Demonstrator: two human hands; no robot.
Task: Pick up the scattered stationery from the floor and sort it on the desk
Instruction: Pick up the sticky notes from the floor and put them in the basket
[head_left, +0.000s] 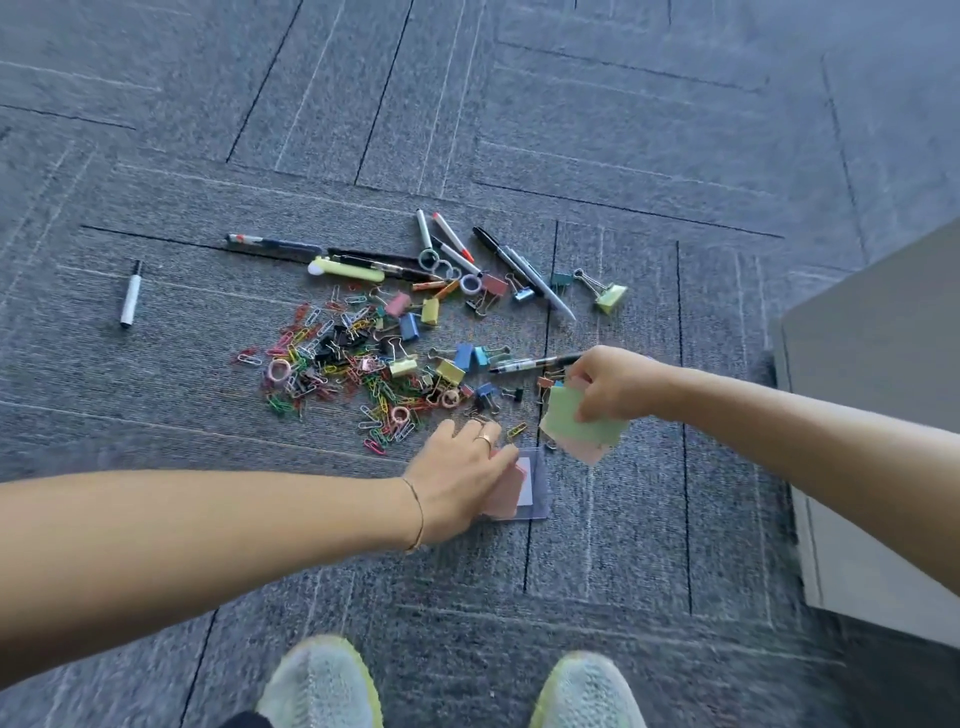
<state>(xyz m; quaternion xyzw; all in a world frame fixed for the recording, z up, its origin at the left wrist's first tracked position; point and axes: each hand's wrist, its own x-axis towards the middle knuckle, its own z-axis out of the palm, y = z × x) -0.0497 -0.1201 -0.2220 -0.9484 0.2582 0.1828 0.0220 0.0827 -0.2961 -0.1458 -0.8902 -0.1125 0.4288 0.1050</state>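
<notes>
Stationery lies scattered on the grey carpet: a heap of coloured paper clips (332, 364), several binder clips (452, 370), and pens and markers (363, 260) along the far side. One white marker (130, 294) lies apart at the left. My right hand (615, 384) holds a stack of green and pink sticky notes (582, 428) just above the floor. My left hand (462, 475) reaches down onto a pink sticky-note pad (506, 496) lying on a clear plastic sleeve (537, 483), fingers closing on the pad.
A grey cabinet or desk side (878, 415) stands at the right edge. My two shoes (322, 686) are at the bottom of the view. A black pen (535, 362) lies just left of my right hand.
</notes>
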